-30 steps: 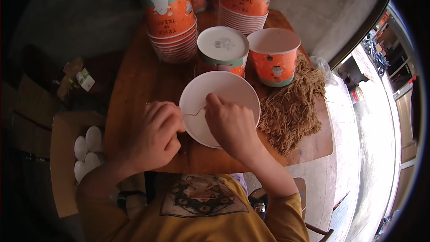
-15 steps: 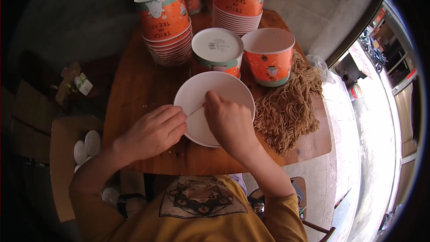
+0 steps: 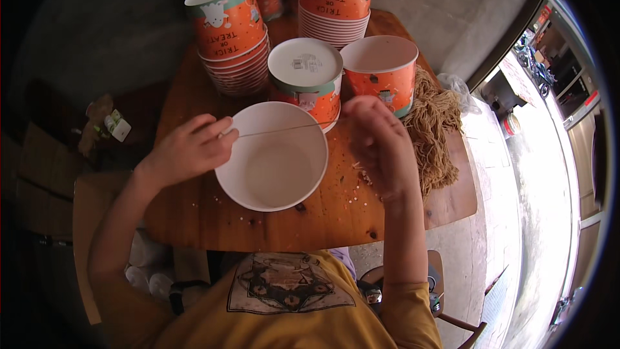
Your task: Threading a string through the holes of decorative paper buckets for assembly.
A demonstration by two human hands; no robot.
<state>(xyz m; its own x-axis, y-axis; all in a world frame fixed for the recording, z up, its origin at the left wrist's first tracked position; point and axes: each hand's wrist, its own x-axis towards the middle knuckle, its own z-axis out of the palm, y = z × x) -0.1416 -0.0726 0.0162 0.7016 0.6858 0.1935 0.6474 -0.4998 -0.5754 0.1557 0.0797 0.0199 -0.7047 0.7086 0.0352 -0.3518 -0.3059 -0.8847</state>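
A thin cord [image 3: 279, 130] stretches nearly straight over the mouth of a white-lined paper bucket [image 3: 271, 168] at the table's middle. At the bucket's left rim, my left hand [image 3: 197, 147] pinches one end of the cord between its fingertips. Out to the right, past the rim, my right hand [image 3: 381, 142] is closed on the other end and slightly blurred. Just behind this bucket, an upside-down orange and green paper bucket [image 3: 307, 68] shows its white base. Another paper bucket [image 3: 381, 81] stands upright beyond my right hand, its mouth up.
Tall stacks of upturned buckets [image 3: 229, 32] [image 3: 336, 10] fill the back of the wooden table [image 3: 310, 226]. A heap of tan cords [image 3: 436, 129] lies at the right. Small pale bits are scattered near the front edge. A cardboard box [image 3: 97, 200] stands lower left.
My hands have drawn apart, the right one out of the bucket and to the right, pulling the cord long. The bucket has shifted left.
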